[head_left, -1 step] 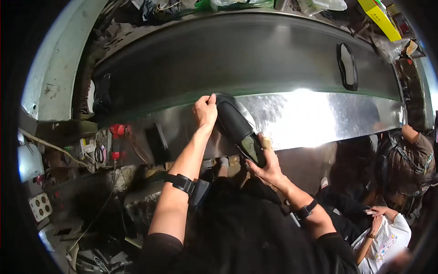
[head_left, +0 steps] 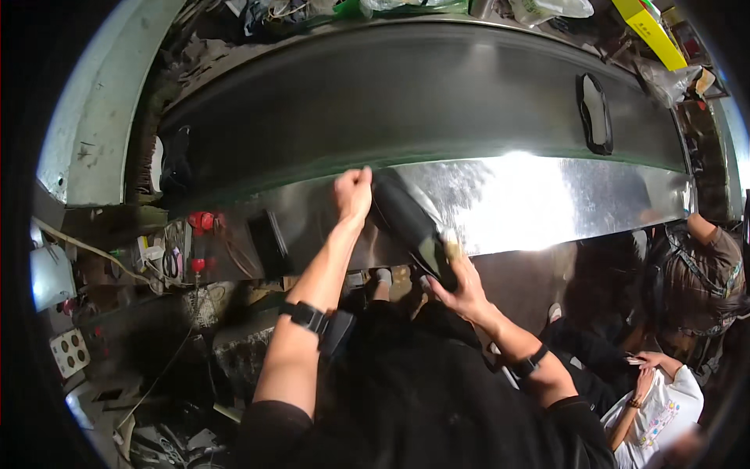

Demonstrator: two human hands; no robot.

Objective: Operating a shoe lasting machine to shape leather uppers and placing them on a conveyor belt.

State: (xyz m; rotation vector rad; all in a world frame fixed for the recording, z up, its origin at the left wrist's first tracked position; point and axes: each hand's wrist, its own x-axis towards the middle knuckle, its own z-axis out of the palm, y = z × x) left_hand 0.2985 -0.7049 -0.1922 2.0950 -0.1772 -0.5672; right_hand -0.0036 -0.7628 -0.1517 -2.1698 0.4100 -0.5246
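A black shoe (head_left: 403, 213), with a green last showing in its opening, slants across me above the metal ledge, toe up and left, heel toward me. It is smeared by motion. My right hand (head_left: 459, 285) grips the heel end, thumb on the near side, fingers on the far side; a tan wrap shows on one finger. My left hand (head_left: 354, 195) is closed beside the toe, thumb uppermost. What its fingers hold, if anything, is hidden.
Behind the shiny metal ledge (head_left: 609, 191) runs a wide dark belt (head_left: 351, 94). A black shoe (head_left: 595, 113) with a pale inside lies at its right, another dark shoe (head_left: 176, 160) at its left. A flat black object (head_left: 268, 244) rests on the ledge. A person (head_left: 656, 406) sits lower right.
The shoe's toe has dipped slightly toward me and the shoe has turned a little in my right hand. My left hand has shifted slightly beside the toe.
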